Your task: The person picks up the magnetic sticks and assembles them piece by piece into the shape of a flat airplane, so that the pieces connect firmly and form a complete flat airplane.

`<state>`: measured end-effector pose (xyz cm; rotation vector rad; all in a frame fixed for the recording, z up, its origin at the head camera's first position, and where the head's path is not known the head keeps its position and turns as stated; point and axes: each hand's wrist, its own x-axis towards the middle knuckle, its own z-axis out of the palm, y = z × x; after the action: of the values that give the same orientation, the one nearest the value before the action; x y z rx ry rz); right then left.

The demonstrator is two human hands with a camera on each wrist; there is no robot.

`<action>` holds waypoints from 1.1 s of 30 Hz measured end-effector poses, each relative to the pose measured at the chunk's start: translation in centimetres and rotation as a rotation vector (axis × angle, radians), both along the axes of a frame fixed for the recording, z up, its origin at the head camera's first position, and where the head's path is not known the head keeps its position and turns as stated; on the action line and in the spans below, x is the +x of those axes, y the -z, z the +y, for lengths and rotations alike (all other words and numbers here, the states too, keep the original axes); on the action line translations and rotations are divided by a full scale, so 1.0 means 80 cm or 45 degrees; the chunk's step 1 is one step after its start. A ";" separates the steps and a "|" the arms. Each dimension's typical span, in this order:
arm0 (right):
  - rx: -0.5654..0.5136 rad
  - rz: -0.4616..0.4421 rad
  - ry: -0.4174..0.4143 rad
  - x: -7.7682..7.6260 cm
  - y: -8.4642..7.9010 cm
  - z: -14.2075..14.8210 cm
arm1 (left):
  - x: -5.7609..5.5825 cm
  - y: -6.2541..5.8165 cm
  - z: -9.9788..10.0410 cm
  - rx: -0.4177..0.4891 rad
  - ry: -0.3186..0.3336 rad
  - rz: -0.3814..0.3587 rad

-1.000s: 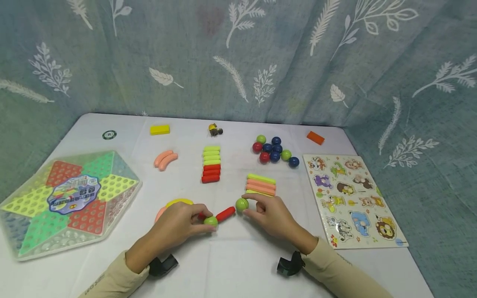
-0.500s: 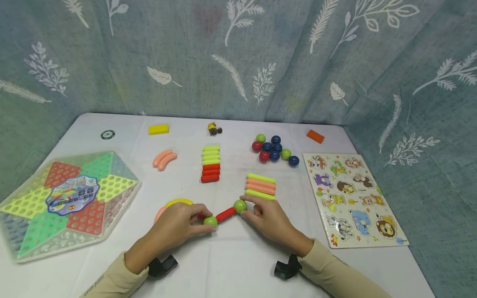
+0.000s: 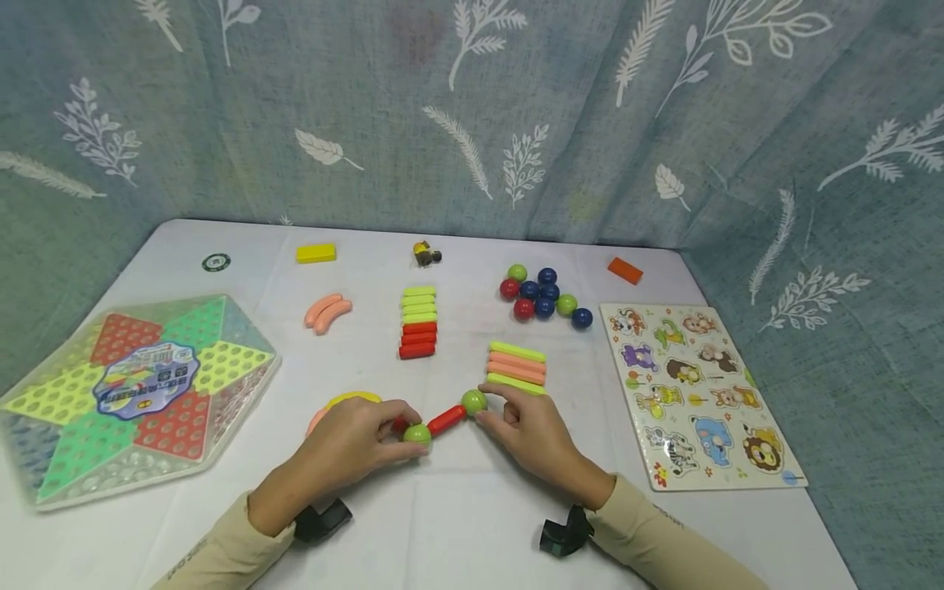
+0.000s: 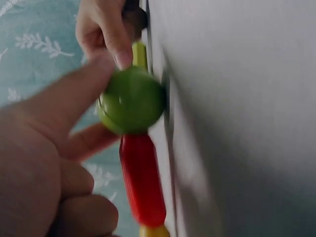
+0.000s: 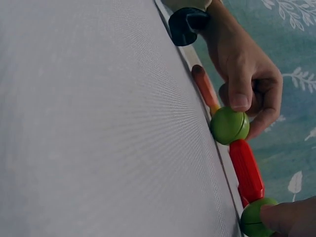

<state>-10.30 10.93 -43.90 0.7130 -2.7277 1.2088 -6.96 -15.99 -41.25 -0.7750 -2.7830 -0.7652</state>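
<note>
My left hand (image 3: 347,442) pinches a green ball (image 3: 417,437) between thumb and fingers, low over the white cloth. A second green ball (image 3: 474,401) is pinched by my right hand (image 3: 537,436). Between the two balls lies a short red stick (image 3: 446,420), its ends right at both of them. In the left wrist view another red stick (image 4: 143,180) meets the left ball and leads to a yellow piece (image 4: 154,230). Yellow (image 3: 356,397) and pink (image 3: 315,421) curved pieces show behind my left hand, which partly hides them.
Several green and pink sticks (image 3: 516,369) lie beyond my right hand. Further back are a column of short sticks (image 3: 419,324), a cluster of balls (image 3: 544,307) and pink curved pieces (image 3: 328,313). A star game board (image 3: 140,393) flanks the left; an animal puzzle (image 3: 701,401) the right.
My right hand has moved slightly left with its green ball, closing the gap to the red stick's end. My left hand keeps its pinch on the other ball in the same place.
</note>
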 end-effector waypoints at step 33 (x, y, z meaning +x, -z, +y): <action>0.013 0.028 -0.099 -0.039 -0.045 -0.012 | -0.031 -0.029 0.054 -0.100 -0.080 -0.133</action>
<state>-13.38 9.97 -40.28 0.8352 -2.7145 1.1953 -9.41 -11.71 -38.91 -0.6755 -2.9310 -0.7085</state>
